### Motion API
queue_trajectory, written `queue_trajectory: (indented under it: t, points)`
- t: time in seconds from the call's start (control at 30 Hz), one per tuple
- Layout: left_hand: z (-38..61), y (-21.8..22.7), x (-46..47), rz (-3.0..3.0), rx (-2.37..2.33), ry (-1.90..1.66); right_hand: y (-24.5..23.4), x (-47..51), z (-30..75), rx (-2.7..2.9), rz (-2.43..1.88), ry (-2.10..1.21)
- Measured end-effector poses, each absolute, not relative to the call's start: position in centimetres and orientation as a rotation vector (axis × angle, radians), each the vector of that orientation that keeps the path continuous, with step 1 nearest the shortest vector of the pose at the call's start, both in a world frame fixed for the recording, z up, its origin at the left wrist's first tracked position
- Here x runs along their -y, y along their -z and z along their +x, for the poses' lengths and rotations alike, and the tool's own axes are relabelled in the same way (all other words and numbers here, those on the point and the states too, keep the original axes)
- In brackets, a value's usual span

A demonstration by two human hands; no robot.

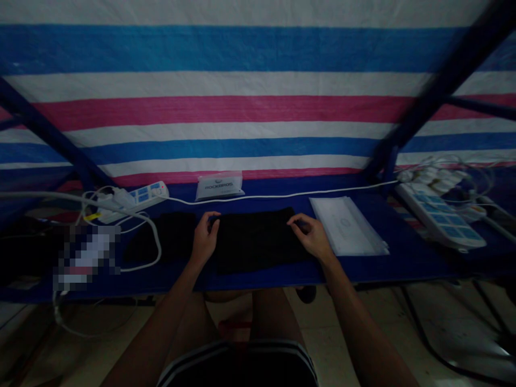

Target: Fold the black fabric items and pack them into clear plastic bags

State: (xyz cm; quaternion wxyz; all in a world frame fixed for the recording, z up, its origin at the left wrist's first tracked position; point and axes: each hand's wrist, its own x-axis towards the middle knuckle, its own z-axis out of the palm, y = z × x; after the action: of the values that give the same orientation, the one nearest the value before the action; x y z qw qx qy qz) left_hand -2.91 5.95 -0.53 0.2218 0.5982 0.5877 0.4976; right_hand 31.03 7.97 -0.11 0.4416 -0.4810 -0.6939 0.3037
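- Black fabric piece [258,242]: soft, matte, roughly rectangular; laid flat on the blue surface [278,188], directly in front of the person, between both hands.
- Left hand [205,237]: at the left edge of the fabric, fingers curled, thumb near the index finger; cannot tell whether cloth is pinched.
- Right hand [310,235]: at the upper right part of the fabric, fingers bent, thumb and index finger close together; a grip on the cloth cannot be confirmed.
- Second dark fabric [171,234]: irregular outline, left of the left hand.
- Plastic bags [349,226]: translucent, flat, rectangular; right of the right hand.
- Printed pouch [219,187]: pale, smooth, marked "ROCKBROS"; behind the fabric.
- White cable [266,196]: thin, round; runs across the surface between pouch and fabric.
- Striped sheet [258,110]: wrinkled, slightly glossy, with blue, white and pink bands; rises behind the surface.
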Motion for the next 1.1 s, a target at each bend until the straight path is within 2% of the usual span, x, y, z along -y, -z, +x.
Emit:
queue_trajectory:
  t: [0.53,0.73,0.87,0.97,1.1]
  points:
    - [-3.1,1.0,-6.0,1.686,-1.604,-1.519,0.6,-8.3,31.3,1.878,-1.169,-0.755]
    - [-1.2,-2.4,-3.7,1.942,-1.610,-1.590,0.4,-8.3,31.3,1.842,-1.147,-0.729]
    - [2.3,-3.7,-2.2,2.295,-1.459,-1.134,-0.3,-8.1,31.2,1.816,-1.153,-0.721]
    - [4.0,-2.4,-1.8,2.428,-1.564,-0.797,-0.6,-7.9,31.1,1.770,-1.172,-0.723]
    - [4.0,-0.2,-1.7,2.489,-1.734,-0.595,-0.4,-8.0,31.1,1.680,-1.182,-0.701]
